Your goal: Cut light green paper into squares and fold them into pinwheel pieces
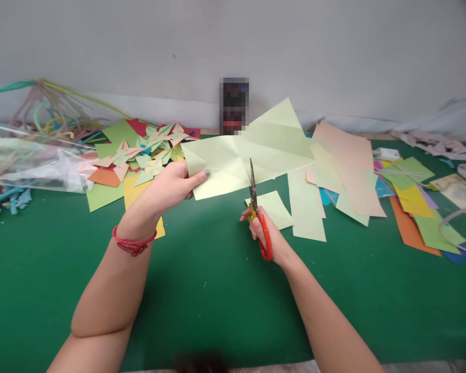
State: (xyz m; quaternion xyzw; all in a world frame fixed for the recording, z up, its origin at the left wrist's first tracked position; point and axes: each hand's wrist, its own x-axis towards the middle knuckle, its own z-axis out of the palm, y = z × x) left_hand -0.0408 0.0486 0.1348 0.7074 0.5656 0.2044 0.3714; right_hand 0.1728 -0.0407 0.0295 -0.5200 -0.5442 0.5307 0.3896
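Observation:
My left hand (178, 184) pinches the left end of a creased pale green sheet of paper (221, 163), thumb on top. The sheet is raised off the table and stretches up to the right. In my right hand (272, 233) is a pair of scissors (253, 189) with red and yellow handles, fingers around the grips. The blades point upward at the sheet's lower edge, near its middle crease; whether they touch the paper I cannot tell. Below the sheet, a small pale green paper piece (274, 209) and a longer pale green strip (305, 207) lie on the table.
Folded paper pinwheel shapes (151, 155) pile up at the back left, beside a clear plastic bag (39, 160). A phone-like dark object (234, 106), blurred out, leans against the wall. Pink paper (344, 160) and coloured sheets (415, 202) spread over the right of the green table (209, 290).

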